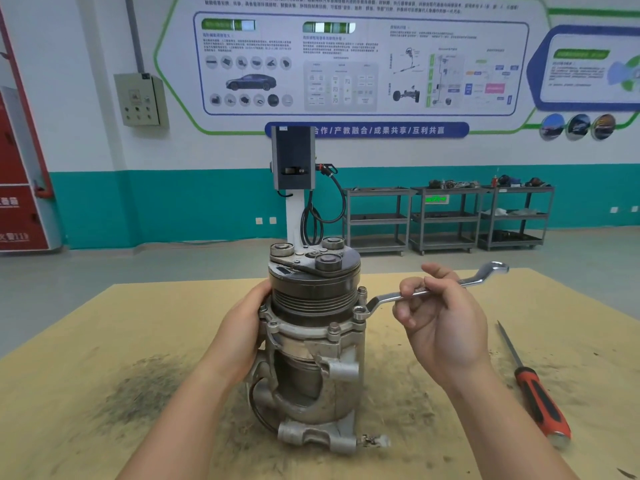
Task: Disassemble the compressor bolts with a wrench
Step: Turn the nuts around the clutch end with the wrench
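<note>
Right hand [446,327] pinches the wrench [429,289] by its middle; left hand [242,334] lies flat against the compressor [311,341].

The compressor stands upright in the middle of the yellow table [104,341], pulley end up, with the left hand's fingers spread round its left side to steady it. The wrench runs out level to the right, its near ring sitting over a bolt [360,311] on the right of the collar just under the pulley; whether the ring is fully down on the head I cannot tell. To do this turn well, I judge the ring should be pressed fully home, the right hand shifted out toward the free end for leverage with a fuller grasp than this fingertip hold, and the left hand should brace hard against the pull. Another bolt [334,329] stands at the front of the collar. A red-handled screwdriver [535,393] lies well apart to the right.
</note>
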Motion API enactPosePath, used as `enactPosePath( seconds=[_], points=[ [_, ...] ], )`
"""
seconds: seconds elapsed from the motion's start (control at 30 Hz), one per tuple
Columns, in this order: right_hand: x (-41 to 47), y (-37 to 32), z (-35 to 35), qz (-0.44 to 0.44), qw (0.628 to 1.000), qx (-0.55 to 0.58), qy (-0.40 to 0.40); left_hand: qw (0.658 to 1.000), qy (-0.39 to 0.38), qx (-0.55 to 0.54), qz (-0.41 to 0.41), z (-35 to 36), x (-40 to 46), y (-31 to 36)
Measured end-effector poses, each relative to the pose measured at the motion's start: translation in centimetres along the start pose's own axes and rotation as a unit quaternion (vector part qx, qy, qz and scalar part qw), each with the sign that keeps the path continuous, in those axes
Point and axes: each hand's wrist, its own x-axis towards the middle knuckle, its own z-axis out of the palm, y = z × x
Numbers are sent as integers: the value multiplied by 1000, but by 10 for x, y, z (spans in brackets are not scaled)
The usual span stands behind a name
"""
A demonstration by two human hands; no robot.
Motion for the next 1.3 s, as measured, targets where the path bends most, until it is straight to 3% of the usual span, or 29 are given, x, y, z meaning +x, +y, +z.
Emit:
enactPosePath(
  seconds=[0.17, 0.33, 0.43, 0.63, 0.73, 0.83, 0.97, 1.07, 1.2, 1.3],
  points=[
    [-5, 2, 2, -85, 996, -18, -7, 999, 20, 13, 40, -1, -12, -7],
    [6, -3, -7, 68, 997, 45, 16, 998, 18, -11, 65, -6, -17, -10],
    [9, -7, -10, 87, 996, 33, 6, 997, -23, -8, 73, -8, -20, -9],
    [5, -10, -1, 27, 1000, 3, -3, 990, -35, 123, 57, -19, -23, -11],
    [3, -10, -1, 15, 1000, 1, 13, 988, -50, 111, 94, -13, -26, -11],
    [-6, 0, 3, -93, 994, -36, 34, 990, -57, 72, 104, -8, -27, -12],
    [-23, 23, 11, -309, 943, -120, 30, 991, -74, 42, 106, -8, -27, -12],
    [-33, 31, 12, -446, 863, -228, -61, 993, -59, 15, 101, -9, -24, -17],
    [-41, 41, 14, -519, 744, -395, -146, 993, -62, 7, 100, -10, -22, -21],
    [-41, 40, 14, -529, 726, -401, -180, 992, -71, -7, 103, -11, -20, -21]
  ],
)
